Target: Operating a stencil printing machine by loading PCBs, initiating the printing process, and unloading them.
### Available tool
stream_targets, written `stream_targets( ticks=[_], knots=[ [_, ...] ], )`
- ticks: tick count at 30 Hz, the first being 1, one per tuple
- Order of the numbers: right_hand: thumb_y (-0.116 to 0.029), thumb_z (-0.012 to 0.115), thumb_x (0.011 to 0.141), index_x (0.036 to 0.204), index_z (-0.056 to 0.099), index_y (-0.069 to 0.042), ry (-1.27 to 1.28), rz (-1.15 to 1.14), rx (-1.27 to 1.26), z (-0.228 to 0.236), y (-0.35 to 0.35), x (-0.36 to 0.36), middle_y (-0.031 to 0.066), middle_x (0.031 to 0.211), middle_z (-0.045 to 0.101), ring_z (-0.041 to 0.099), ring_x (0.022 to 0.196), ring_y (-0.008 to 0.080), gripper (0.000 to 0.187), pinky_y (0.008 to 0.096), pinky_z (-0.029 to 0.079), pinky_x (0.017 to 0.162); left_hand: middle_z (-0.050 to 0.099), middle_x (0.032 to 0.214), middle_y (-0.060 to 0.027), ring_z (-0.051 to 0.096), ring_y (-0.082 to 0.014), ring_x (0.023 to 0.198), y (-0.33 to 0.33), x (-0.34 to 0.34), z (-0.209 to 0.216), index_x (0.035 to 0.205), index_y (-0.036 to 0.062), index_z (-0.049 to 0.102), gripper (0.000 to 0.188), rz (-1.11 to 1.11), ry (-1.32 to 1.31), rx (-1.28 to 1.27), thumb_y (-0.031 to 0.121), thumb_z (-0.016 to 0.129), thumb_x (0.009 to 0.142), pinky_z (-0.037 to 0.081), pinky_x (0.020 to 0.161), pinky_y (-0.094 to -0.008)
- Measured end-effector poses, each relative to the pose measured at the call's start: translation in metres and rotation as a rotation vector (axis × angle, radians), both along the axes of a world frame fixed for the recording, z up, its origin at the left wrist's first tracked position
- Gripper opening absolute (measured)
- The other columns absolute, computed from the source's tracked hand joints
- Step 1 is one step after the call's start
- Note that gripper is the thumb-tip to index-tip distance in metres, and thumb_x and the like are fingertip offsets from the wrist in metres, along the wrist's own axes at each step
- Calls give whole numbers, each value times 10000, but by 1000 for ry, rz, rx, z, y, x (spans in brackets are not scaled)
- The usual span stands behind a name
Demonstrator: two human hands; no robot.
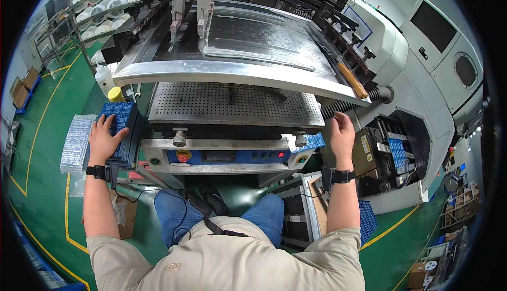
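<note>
Left of one perforated plate [195, 103], above a green floor [53, 117], one blue circuit-board stack [124, 110] is touched by the left hand [105, 142], fingers spread; opposite, the right hand [343, 137] is held raised, fingers half-open.

Left of the perforated bed [190, 101] sits 1 stack of boards [121, 112], with bubble wrap [77, 143] farther left. Above and behind the bed is the stencil frame [232, 71]; at the bed's front, 2 knobs [180, 140]; below it, the control panel [244, 157]; right, a hose [360, 102].
</note>
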State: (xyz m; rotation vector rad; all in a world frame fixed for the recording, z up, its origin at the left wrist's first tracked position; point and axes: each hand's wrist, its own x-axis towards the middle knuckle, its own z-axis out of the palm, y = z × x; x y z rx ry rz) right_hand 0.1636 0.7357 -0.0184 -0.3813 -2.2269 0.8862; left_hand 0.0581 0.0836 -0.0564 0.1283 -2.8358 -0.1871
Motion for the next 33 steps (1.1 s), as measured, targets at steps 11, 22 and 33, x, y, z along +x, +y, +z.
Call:
stream_targets(
  ticks=[11,22,33],
  knots=[
    [-218,642,927,1189,634,-9,10,286,728,25,-87,-73,241,1150,651,567,1130,447,334,501,446,991,600,1325,-189,561,-375,1214,-30,55,-11,1289,41,612,560,-115,375,57,422,707,889,441,1035,-446],
    [-190,592,948,1154,628,32,-12,212,609,1,-102,-113,272,1119,641,579,1068,473,305,529,455,950,560,712,6,513,-98,638,14,102,-60,876,89,604,359,215,49,1793,422,594,1010,381,584,-236],
    [-188,588,944,1088,645,38,-17,168,600,-4,-101,-113,271,1082,648,595,1024,461,274,530,474,902,556,758,-9,482,-108,673,3,78,-11,915,58,590,322,37,442,1825,366,601,1006,372,634,-265]
  ],
)
